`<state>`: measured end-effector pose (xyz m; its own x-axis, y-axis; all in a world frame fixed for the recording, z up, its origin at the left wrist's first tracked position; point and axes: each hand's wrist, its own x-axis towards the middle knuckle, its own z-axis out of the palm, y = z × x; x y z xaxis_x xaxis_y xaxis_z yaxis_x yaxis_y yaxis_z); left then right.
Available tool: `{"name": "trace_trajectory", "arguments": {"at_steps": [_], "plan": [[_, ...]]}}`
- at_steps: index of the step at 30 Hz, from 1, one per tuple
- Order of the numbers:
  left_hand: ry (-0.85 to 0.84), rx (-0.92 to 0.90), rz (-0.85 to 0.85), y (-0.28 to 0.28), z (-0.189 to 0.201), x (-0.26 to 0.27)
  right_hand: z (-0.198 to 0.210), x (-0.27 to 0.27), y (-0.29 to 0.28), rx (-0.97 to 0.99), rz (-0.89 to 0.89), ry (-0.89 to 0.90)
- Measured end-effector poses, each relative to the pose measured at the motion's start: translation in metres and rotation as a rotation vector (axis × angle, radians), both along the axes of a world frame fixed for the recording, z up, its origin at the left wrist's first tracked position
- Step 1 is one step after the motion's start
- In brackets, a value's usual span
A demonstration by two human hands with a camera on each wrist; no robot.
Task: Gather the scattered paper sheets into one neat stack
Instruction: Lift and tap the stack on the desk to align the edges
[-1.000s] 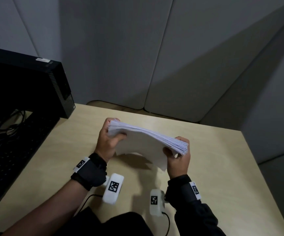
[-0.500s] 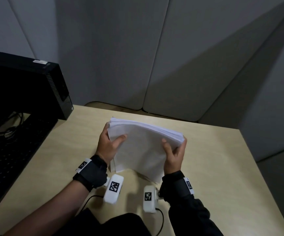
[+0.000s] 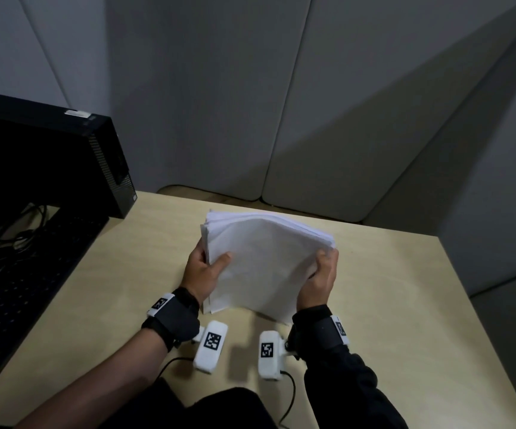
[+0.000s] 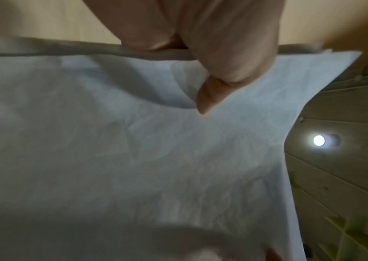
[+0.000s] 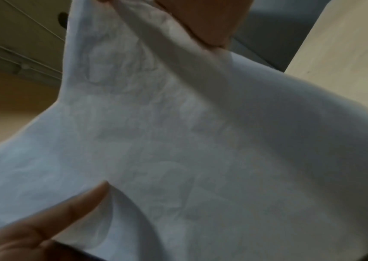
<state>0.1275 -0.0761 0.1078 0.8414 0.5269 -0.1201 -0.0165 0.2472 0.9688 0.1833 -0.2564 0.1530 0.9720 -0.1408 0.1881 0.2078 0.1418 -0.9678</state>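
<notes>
I sat at a light wood table (image 3: 374, 305). Its top was pale and smooth. A black computer box (image 3: 49, 156) stood on the far left part of it. Just in front of the box, a black keyboard (image 3: 18, 289) lay along the left side. Some dark wires (image 3: 18, 233) lay in a tangle between the box and the keyboard. The bottom edge of my paper stack (image 3: 260, 258) looked like it touched the table near me.

We see a light wooden table (image 3: 390, 305); at its far left stands a black upright computer case (image 3: 49, 156), a black keyboard (image 3: 18, 289) just nearer, grey padded wall panels (image 3: 250, 103) behind.
</notes>
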Motion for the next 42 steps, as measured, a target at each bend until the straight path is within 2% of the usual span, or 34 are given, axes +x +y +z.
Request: {"name": "trace_trajectory", "arguments": {"at_steps": [3, 6, 8, 11, 14, 18, 21, 26, 30, 33, 37, 42], "plan": [[-0.081, 0.010, -0.025, 0.002, 0.018, 0.001, 0.006, 0.001, -0.004, 0.020, 0.009, -0.058], [-0.152, -0.008, -0.052, 0.010, 0.017, -0.001, 0.005, 0.003, -0.010, 0.036, -0.015, -0.103], [-0.129, 0.008, -0.061, 0.012, 0.007, -0.001, -0.009, 0.005, -0.012, -0.023, 0.011, -0.036], [-0.029, -0.030, -0.052, 0.009, -0.006, 0.003, -0.042, 0.009, -0.010, -0.139, 0.124, 0.190], [0.014, -0.039, -0.053, 0.003, -0.009, 0.013, -0.055, 0.012, -0.002, -0.175, 0.126, 0.302], [-0.002, -0.131, -0.015, 0.008, -0.003, 0.015, -0.049, 0.015, -0.004, -0.043, 0.093, 0.254], [-0.040, -0.161, -0.035, 0.013, -0.007, 0.010, -0.054, 0.014, -0.009, -0.093, 0.099, 0.183], [0.042, -0.230, -0.044, 0.003, -0.020, 0.011, -0.064, 0.017, -0.003, -0.126, 0.076, 0.264], [0.028, -0.172, 0.005, 0.002, -0.016, 0.013, -0.056, 0.016, -0.001, -0.097, 0.056, 0.129], [-0.009, -0.106, 0.004, 0.004, -0.020, 0.009, -0.056, 0.021, -0.004, -0.093, 0.057, 0.093], [-0.020, 0.003, 0.002, 0.019, -0.021, 0.009, -0.068, 0.020, -0.009, -0.155, 0.076, 0.178], [0.020, 0.019, -0.039, 0.018, -0.009, 0.024, -0.072, 0.025, -0.007, -0.245, 0.092, 0.220]]}}
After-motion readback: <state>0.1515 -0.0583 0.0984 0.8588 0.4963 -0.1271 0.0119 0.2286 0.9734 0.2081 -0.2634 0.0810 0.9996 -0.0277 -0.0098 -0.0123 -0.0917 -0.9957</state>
